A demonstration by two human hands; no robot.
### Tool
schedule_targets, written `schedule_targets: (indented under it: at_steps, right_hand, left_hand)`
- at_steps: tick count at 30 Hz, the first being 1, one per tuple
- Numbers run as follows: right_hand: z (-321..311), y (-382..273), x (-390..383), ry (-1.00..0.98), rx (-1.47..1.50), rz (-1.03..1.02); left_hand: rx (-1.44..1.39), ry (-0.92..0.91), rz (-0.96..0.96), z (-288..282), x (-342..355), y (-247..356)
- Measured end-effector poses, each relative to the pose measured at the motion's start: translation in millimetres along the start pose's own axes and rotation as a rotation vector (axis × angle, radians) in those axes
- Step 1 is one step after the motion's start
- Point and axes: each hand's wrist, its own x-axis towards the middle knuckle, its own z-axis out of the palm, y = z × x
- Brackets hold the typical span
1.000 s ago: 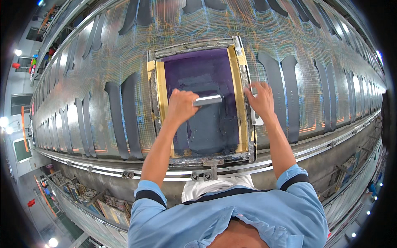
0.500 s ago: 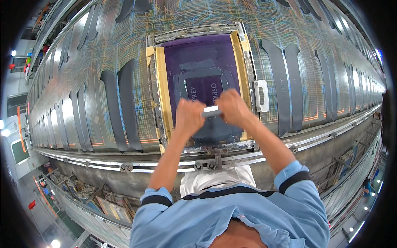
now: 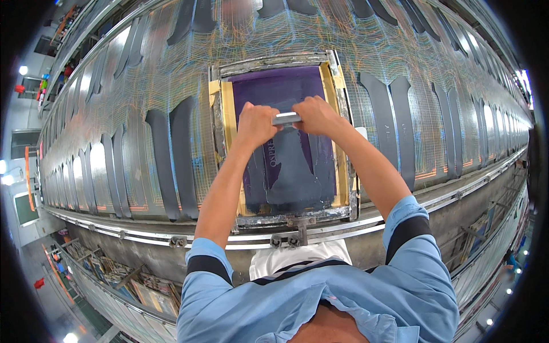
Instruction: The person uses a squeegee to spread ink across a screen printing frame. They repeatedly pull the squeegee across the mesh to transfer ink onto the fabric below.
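Observation:
A screen-printing frame [image 3: 274,64] with a purple mesh [image 3: 251,86] lies on the long table in front of me. Its inner sides are edged with yellowish tape [image 3: 227,108]. Both my hands grip a grey squeegee [image 3: 286,119] over the far half of the mesh. My left hand [image 3: 257,126] is closed round its left end, my right hand [image 3: 318,115] round its right end. Dark grey ink [image 3: 294,186] covers much of the near half, with pale lettering partly visible at its left. The squeegee's blade is mostly hidden by my hands.
Pairs of dark grey cut fabric pieces [image 3: 182,154] lie along the table on both sides, with more pieces [image 3: 389,126] to the right. A metal rail [image 3: 377,221] runs along the near edge. Flat frames [image 3: 151,291] are stacked below at left.
Both hands have moved the squeegee away from me, toward the far side of the mesh. Ink now lies differently, covering part of the lettering. The whole view has shifted slightly.

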Motion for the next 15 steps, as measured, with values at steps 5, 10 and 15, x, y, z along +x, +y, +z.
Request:
schedule_targets:
  at_steps: [5, 10, 15]
  right_hand:
    - [9.4, 9.1, 13.4, -0.015, 0.081, 0.051]
    - [32.6, -5.3, -9.0, 0.137, 0.029, -0.049]
    - [73.7, -62.0, -121.9, 0.122, 0.112, -0.07]
  left_hand:
    - [-0.023, 0.024, -0.027, 14.6, 12.3, -10.5]
    - [0.023, 0.152, 0.034, 28.7, -18.5, -2.8]
    - [-0.019, 0.137, 0.068, 55.2, -130.8, 57.8]
